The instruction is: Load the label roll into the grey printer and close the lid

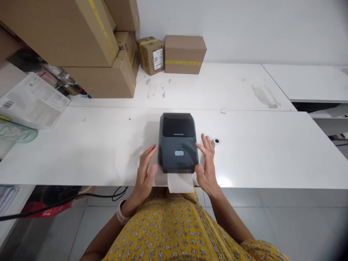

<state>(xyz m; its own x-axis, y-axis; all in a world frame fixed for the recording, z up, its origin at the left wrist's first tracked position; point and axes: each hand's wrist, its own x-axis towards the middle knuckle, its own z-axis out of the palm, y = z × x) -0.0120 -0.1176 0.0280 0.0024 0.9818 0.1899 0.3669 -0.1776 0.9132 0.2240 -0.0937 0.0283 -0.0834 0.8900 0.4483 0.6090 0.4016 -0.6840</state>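
A dark grey label printer (178,145) stands on the white table near its front edge, with a light button on top. White paper (181,182) sticks out of its near side and hangs over the table edge. My left hand (146,170) is beside the printer's left side, fingers stretched out, a small gap between them and the casing. At the right side, my right hand (206,166) is open, its thumb and a finger at or very near the casing. Just beyond those fingers lies a small white roll (216,141) with a dark core, partly hidden by the hand.
Cardboard boxes (100,78) are stacked at the back left, and two smaller ones, including a taped carton (185,54), stand against the wall. A white package (34,99) and a green patterned item (19,131) lie far left. A black cable (95,195) runs below the table.
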